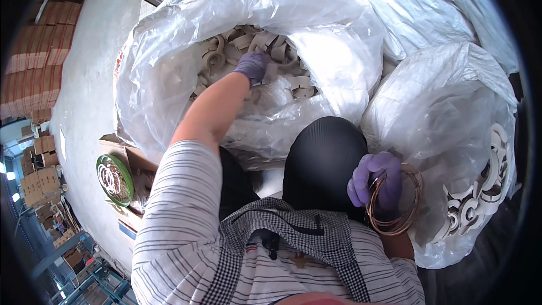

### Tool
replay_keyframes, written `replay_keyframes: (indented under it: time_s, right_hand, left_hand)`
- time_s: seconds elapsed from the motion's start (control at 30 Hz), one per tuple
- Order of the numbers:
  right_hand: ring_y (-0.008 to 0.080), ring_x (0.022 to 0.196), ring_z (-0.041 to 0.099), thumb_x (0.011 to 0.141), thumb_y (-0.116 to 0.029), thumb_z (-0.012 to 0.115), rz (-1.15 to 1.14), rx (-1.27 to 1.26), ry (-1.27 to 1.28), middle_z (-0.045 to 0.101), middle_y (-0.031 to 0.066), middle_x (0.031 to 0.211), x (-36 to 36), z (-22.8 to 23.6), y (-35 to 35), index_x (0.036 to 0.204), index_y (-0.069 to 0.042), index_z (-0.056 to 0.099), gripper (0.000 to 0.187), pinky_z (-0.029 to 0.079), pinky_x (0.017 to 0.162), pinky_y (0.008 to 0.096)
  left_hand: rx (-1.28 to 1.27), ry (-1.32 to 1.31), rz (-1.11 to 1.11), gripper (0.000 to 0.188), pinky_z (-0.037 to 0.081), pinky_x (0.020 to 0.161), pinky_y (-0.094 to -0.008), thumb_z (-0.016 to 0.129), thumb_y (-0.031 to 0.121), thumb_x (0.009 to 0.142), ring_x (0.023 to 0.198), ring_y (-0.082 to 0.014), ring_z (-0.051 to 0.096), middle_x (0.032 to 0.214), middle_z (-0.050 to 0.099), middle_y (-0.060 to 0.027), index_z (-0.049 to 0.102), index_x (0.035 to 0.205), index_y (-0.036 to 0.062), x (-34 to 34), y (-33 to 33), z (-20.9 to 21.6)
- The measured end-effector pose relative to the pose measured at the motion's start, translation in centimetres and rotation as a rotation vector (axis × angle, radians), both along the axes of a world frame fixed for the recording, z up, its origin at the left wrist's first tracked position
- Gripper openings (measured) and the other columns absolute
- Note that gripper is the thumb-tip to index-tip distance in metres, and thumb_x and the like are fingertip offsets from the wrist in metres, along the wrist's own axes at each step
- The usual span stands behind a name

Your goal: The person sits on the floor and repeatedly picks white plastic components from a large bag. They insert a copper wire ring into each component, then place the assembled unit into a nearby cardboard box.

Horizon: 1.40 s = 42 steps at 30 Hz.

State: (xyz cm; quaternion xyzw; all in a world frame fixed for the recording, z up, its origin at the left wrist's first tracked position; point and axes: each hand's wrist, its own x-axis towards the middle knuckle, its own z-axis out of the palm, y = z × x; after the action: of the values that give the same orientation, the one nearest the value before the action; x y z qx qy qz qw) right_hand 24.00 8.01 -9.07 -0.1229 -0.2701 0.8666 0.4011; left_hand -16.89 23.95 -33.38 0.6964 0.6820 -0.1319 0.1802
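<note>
My left hand (253, 66), in a purple glove, reaches into a large clear plastic bag (164, 73). It touches the grey-beige curved plastic parts (214, 59) heaped inside, several of them ring-shaped. Its fingertips are hidden among the parts, so I cannot tell whether it grips one. Beside my right knee, my right hand (377, 178), gloved in purple too, has its fingers curled around a bunch of thin copper-coloured rings (416, 197). To its right is a second plastic bag (435, 116) holding pale curved parts (468, 212).
At the left, a green round tray (129, 176) with pale and gold-coloured rings rests on a cardboard box (148, 161). Stacked cartons (39, 68) stand farther left across the grey floor (93, 62). Silvery-white sheeting (412, 8) covers the back right.
</note>
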Motion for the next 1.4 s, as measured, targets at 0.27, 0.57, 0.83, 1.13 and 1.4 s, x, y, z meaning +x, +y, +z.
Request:
replay_keyframes:
  time_s: [0.27,0.57,0.83,1.13,1.4]
  right_hand:
    - [0.0179,0.066,0.062,0.11,-0.029,0.045,-0.095,0.015,-0.369,0.067,0.0199,0.098,-1.9,3.7,-0.9,0.122,-0.001,0.061,0.035,0.054,0.054,0.0315]
    - [0.0138,0.058,0.062,0.106,-0.033,0.05,0.07,-0.098,-0.679,0.065,0.0075,0.071,-3.2,6.7,-0.6,0.095,-0.004,0.06,0.032,0.048,0.054,0.0279]
    - [0.0108,0.047,0.044,0.108,-0.034,0.043,0.146,-0.247,-0.591,0.049,0.0007,0.056,0.8,5.7,-0.3,0.079,-0.01,0.052,0.038,0.033,0.045,0.0259]
    - [0.0132,0.091,0.059,0.1,-0.003,0.059,-0.418,0.491,-0.936,0.06,0.0063,0.1,-0.2,7.4,0.6,0.108,0.005,0.062,0.012,0.048,0.087,0.0274]
    - [0.0234,0.083,0.059,0.097,-0.006,0.063,-0.352,0.88,-1.151,0.056,0.0132,0.091,-2.1,9.5,0.5,0.1,0.006,0.061,0.012,0.05,0.079,0.0319]
  left_hand:
    - [-0.114,-0.422,0.381,0.061,0.059,0.078,-0.036,0.081,0.059,0.08,0.076,-0.0206,0.073,0.082,0.075,-0.0114,0.075,0.106,0.0039,4.1,-7.5,23.0]
    - [-0.401,-0.934,0.307,0.039,0.057,0.062,-0.0298,0.068,0.033,0.1,0.063,-0.0136,0.068,0.08,0.072,-0.0078,0.069,0.121,0.0002,16.4,-16.4,39.2]
    - [0.424,-0.944,-0.416,0.1,0.046,0.107,-0.0508,0.091,0.034,0.066,0.128,-0.0422,0.055,0.134,0.056,-0.0227,0.046,0.149,0.0037,16.2,-19.7,32.2]
    - [0.613,-0.805,-0.026,0.106,0.04,0.11,-0.0508,0.09,0.049,0.066,0.129,-0.0392,0.053,0.135,0.056,-0.0211,0.046,0.149,0.0013,19.7,-22.8,30.3]
    - [0.404,-1.404,-0.09,0.034,0.041,0.108,-0.0427,0.077,0.014,0.086,0.124,-0.0303,0.054,0.13,0.058,-0.0173,0.07,0.115,-0.0008,17.3,-21.6,33.8]
